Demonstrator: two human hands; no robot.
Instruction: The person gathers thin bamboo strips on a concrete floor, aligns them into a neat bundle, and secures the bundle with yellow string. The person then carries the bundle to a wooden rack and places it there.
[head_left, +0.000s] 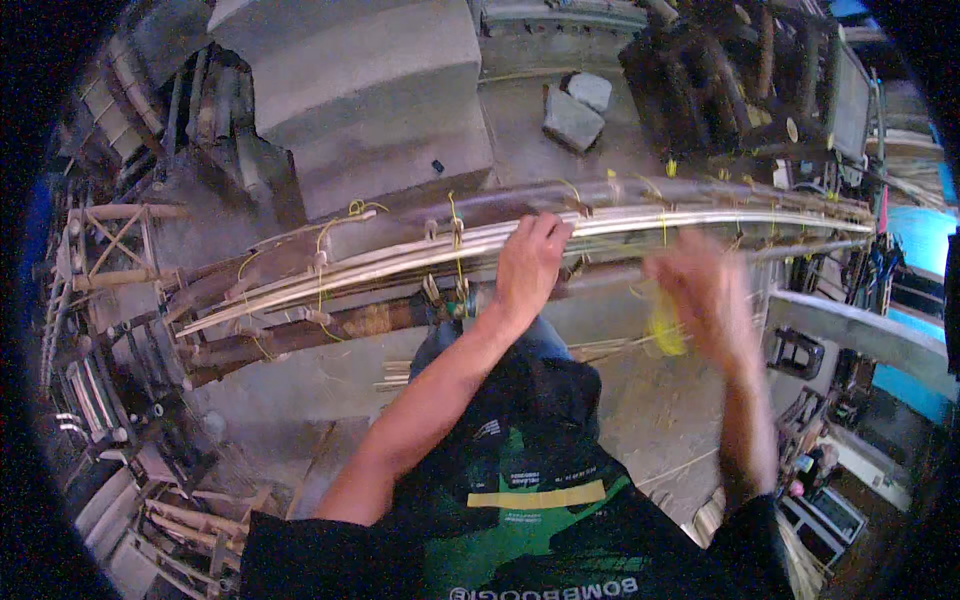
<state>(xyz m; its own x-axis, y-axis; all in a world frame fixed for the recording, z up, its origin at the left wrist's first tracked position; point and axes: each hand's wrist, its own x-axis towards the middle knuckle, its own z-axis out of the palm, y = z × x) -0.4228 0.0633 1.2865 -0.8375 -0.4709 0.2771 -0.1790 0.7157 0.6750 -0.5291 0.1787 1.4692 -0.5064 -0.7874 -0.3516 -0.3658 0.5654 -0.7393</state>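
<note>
left hand pins bamboo strip bundle, right hand blurred with yellow tie

nearest: left hand [528, 262] lies on top of the bamboo strip bundle [400, 255], fingers [548, 228] curled over its far edge and pressed close together, gripping the pale strips. right hand [705, 290] is motion-blurred just right of those fingers, slightly nearer the body; cannot tell if its fingers are spread or pinching. a yellow tie [664, 325] hangs just below that hand, looks held but too smeared to confirm. bundle runs left to right under the left fingers, lashed by yellow ties to darker poles [300, 335] beneath. beyond the fingertips: concrete block [360, 90], two stones [575, 110] further off. risk, as a judgement: strips look sprung in a curve, so a loosened left grip could let them slip or flick; sharp strip edges could cut the fingers.
</note>
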